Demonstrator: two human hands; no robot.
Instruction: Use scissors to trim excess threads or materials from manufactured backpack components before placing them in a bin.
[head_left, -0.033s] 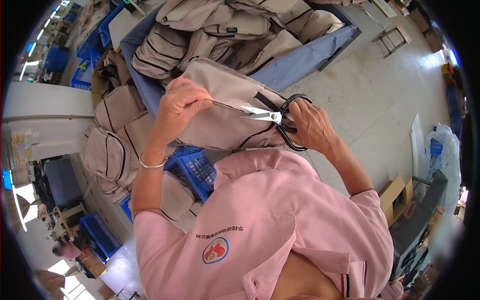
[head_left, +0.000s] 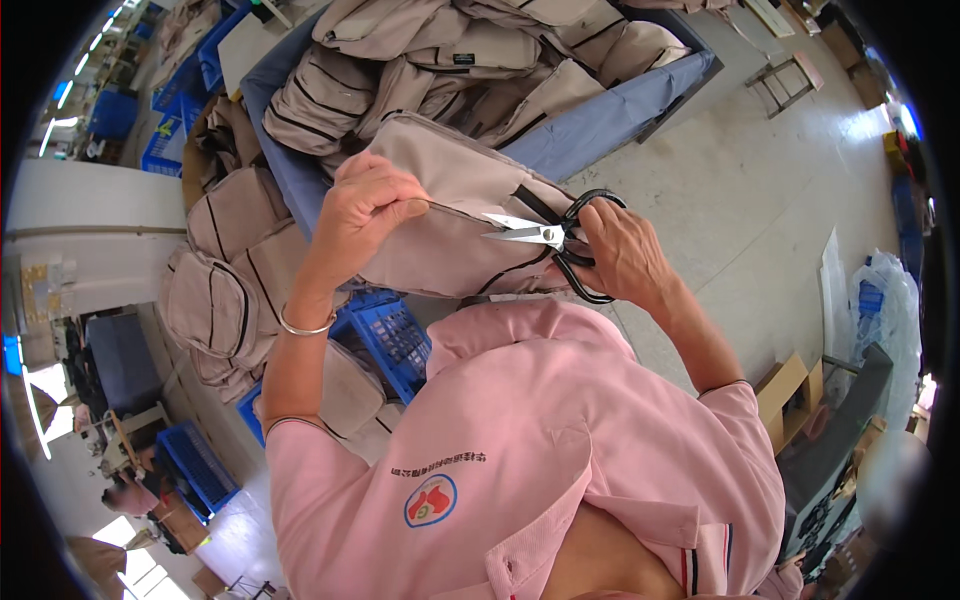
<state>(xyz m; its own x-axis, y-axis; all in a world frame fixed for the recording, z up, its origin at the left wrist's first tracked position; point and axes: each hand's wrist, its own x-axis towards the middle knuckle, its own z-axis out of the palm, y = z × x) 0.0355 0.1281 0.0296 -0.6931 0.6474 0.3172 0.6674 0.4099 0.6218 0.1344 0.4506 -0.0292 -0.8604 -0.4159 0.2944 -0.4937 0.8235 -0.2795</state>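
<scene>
A beige backpack [head_left: 440, 250] with black straps and trim lies in front of my chest, against the near side of a blue-lined bin. My left hand [head_left: 375, 205] is closed in a pinch over its upper left part; a thin dark line runs from the fingertips toward the blades, and whether it is thread or seam I cannot tell. Black-handled scissors [head_left: 545, 235] are gripped in my right hand [head_left: 622, 245], at the bag's right end. Their silver blades are parted and point left toward my pinching fingers.
The blue-lined bin [head_left: 600, 125] beyond is heaped with beige backpacks [head_left: 480, 50]. More bags [head_left: 215, 310] are piled at the left, near a blue plastic crate [head_left: 385, 340]. An opened cardboard box [head_left: 790, 395] stands at the right, and a small stool [head_left: 785, 82] farther off.
</scene>
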